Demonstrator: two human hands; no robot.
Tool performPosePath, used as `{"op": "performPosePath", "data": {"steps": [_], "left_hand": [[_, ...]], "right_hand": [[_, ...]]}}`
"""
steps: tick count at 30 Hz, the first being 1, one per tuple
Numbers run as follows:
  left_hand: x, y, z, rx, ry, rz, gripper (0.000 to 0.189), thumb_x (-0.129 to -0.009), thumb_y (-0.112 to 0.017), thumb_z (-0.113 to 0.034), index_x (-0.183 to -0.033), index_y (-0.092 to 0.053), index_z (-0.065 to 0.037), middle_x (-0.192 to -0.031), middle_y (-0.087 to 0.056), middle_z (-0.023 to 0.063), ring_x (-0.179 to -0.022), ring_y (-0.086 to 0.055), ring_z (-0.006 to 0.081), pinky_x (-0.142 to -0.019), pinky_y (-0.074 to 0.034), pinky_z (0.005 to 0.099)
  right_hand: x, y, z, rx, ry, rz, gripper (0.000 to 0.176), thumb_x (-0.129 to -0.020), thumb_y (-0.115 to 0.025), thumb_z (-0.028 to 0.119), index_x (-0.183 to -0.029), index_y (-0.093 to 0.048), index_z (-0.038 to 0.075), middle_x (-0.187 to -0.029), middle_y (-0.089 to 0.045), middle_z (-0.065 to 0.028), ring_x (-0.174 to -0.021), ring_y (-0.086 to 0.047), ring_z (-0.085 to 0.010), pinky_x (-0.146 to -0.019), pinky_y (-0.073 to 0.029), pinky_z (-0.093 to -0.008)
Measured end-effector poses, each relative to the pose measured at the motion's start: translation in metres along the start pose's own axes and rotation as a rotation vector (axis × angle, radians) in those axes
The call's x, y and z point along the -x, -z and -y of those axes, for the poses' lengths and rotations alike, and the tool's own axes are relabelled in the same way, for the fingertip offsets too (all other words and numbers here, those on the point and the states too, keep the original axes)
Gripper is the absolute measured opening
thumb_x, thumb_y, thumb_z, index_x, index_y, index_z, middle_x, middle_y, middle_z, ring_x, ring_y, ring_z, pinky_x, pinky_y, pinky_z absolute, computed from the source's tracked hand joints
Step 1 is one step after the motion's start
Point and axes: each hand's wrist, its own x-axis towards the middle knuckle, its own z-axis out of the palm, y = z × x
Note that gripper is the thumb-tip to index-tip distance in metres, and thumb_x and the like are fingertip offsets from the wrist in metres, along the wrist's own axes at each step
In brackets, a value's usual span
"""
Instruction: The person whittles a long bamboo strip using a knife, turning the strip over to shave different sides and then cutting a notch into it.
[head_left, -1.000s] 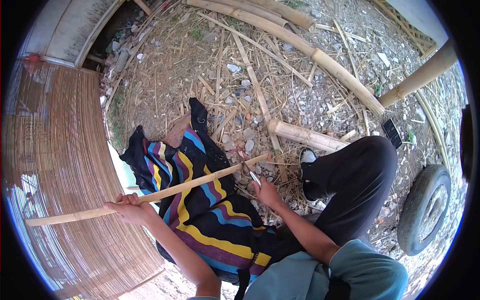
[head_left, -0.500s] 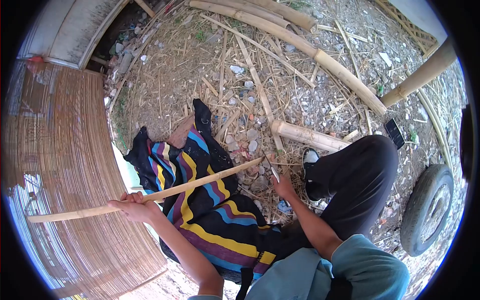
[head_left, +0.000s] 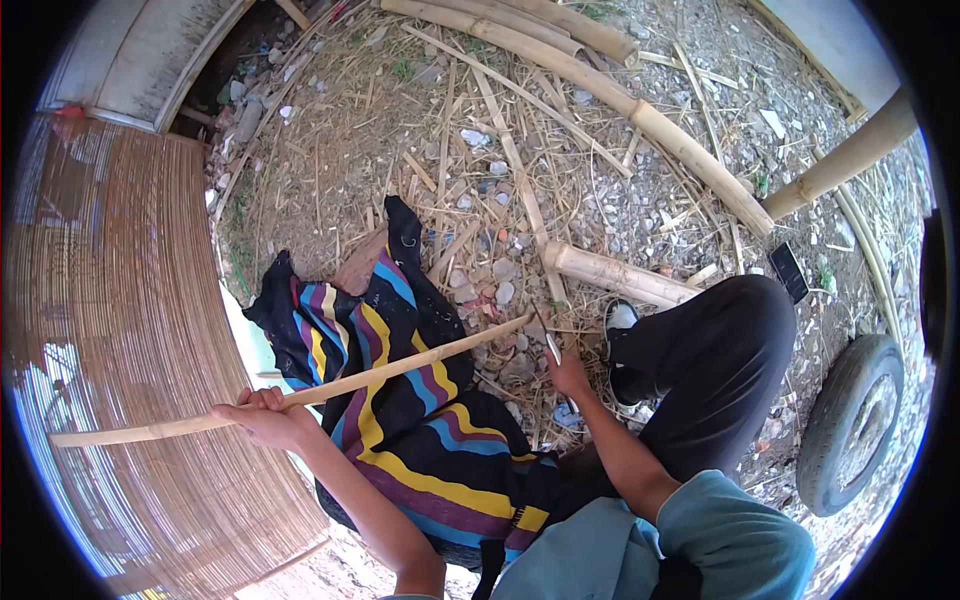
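Note:
A long, pale bamboo strip point(head_left: 380, 373) runs from the left across a striped cloth point(head_left: 440, 480) draped over my leg. My left hand point(head_left: 268, 418) is closed around the strip, left of its middle. In my right hand point(head_left: 568, 376) is a knife point(head_left: 549, 342) with a slim blade and a light handle, gripped in a fist. The blade points up and away, and its edge meets or nearly meets the strip's far right end. Whether it has cut into the bamboo is too small to tell.
Thick bamboo poles point(head_left: 690, 160) lie on stony ground littered with splints. A short bamboo piece point(head_left: 620, 274) rests near my shoe point(head_left: 621, 316). At the right are a tire point(head_left: 850, 425) and a phone-like black object point(head_left: 789, 271). A slatted bamboo screen point(head_left: 150, 330) stands left.
The bamboo strip has shifted very slightly, and the knife has turned a little at its end. Both hands stay in almost the same places.

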Motion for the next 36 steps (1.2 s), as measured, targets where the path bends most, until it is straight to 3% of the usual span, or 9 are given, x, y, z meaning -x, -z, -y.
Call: {"op": "performPosePath", "data": {"steps": [7,13,16,20,24,30,31,35,36], "left_hand": [[0.003,-0.003,0.0,0.09,0.02,0.058,0.051,-0.087,-0.049,-0.052,-0.071,-0.044,-0.004,-0.051,-0.028,-0.0031,-0.042,-0.028,0.0052,-0.037,-0.026,0.0192],[0.007,0.005,0.001,0.105,0.032,0.115,0.049,-0.087,-0.05,-0.05,-0.078,-0.047,-0.002,-0.053,-0.031,-0.0022,-0.046,-0.03,0.0059,-0.043,-0.029,0.0197],[0.021,0.007,0.012,0.167,0.137,0.343,0.043,-0.091,-0.047,-0.043,-0.092,-0.05,0.0,-0.062,-0.039,0.0009,-0.058,-0.04,0.0104,-0.056,-0.036,0.0243],[0.055,-0.001,0.048,0.134,0.109,0.578,0.034,-0.096,-0.039,-0.029,-0.103,-0.048,0.003,-0.085,-0.06,0.0129,-0.082,-0.06,0.0208,-0.085,-0.047,0.0355],[0.091,-0.001,0.091,0.205,0.256,0.755,0.03,-0.097,-0.034,-0.018,-0.111,-0.044,0.007,-0.102,-0.058,0.0189,-0.091,-0.06,0.0232,-0.086,-0.047,0.0334],[0.102,-0.003,0.099,0.138,0.175,0.899,0.036,-0.097,-0.037,-0.022,-0.114,-0.045,0.008,-0.104,-0.059,0.0176,-0.097,-0.058,0.0211,-0.087,-0.046,0.0325],[0.1,-0.004,0.099,0.092,0.184,0.913,0.034,-0.096,-0.04,-0.019,-0.115,-0.045,0.008,-0.104,-0.059,0.017,-0.099,-0.057,0.0207,-0.086,-0.046,0.0317],[0.121,0.011,0.112,0.061,0.244,0.894,0.032,-0.092,-0.048,-0.011,-0.119,-0.044,0.007,-0.107,-0.058,0.0158,-0.103,-0.056,0.0185,-0.086,-0.046,0.0274],[0.126,0.016,0.131,0.039,0.25,0.849,0.028,-0.088,-0.054,-0.006,-0.112,-0.053,0.007,-0.103,-0.062,0.0125,-0.094,-0.06,0.0139,-0.083,-0.047,0.0248]], "right_hand": [[-0.006,-0.01,-0.017,0.028,-0.061,-0.172,0.059,-0.087,-0.04,0.052,-0.089,-0.059,-0.003,-0.082,-0.06,-0.0286,-0.082,-0.058,-0.0442,-0.071,-0.046,-0.0471],[-0.014,-0.015,-0.047,-0.01,-0.19,-0.038,0.061,-0.087,-0.038,0.056,-0.095,-0.06,-0.001,-0.082,-0.063,-0.0238,-0.085,-0.06,-0.0412,-0.076,-0.046,-0.0441],[-0.002,-0.002,-0.03,0.068,-0.068,-0.095,0.061,-0.088,-0.037,0.055,-0.101,-0.059,0.0,-0.082,-0.063,-0.023,-0.082,-0.062,-0.039,-0.077,-0.046,-0.0432],[-0.002,0.008,-0.015,-0.21,-0.198,-0.077,0.059,-0.089,-0.037,0.054,-0.096,-0.056,-0.001,-0.065,-0.06,-0.0155,-0.051,-0.061,-0.0254,-0.054,-0.048,-0.0385],[0.011,0.031,0.018,-0.485,-0.08,-0.071,0.047,-0.092,-0.038,0.047,-0.075,-0.051,0.004,-0.054,-0.049,-0.0054,-0.041,-0.05,-0.0175,-0.039,-0.041,-0.0325],[0.049,0.08,0.103,-0.708,-0.035,-0.035,0.042,-0.092,-0.037,0.049,-0.084,-0.047,0.009,-0.054,-0.046,-0.003,-0.038,-0.045,-0.0141,-0.035,-0.037,-0.0296],[0.063,0.093,0.123,-0.741,-0.034,0.007,0.04,-0.092,-0.037,0.05,-0.092,-0.043,0.011,-0.053,-0.043,-0.0026,-0.037,-0.043,-0.0129,-0.034,-0.036,-0.0283],[0.083,0.131,0.158,-0.685,0.058,0.084,0.04,-0.092,-0.035,0.052,-0.091,-0.041,0.012,-0.055,-0.042,-0.0028,-0.037,-0.041,-0.013,-0.033,-0.036,-0.0284],[0.088,0.138,0.163,-0.722,0.06,0.107,0.04,-0.092,-0.035,0.051,-0.09,-0.041,0.012,-0.055,-0.042,-0.0029,-0.038,-0.041,-0.0129,-0.033,-0.036,-0.0285]]}}
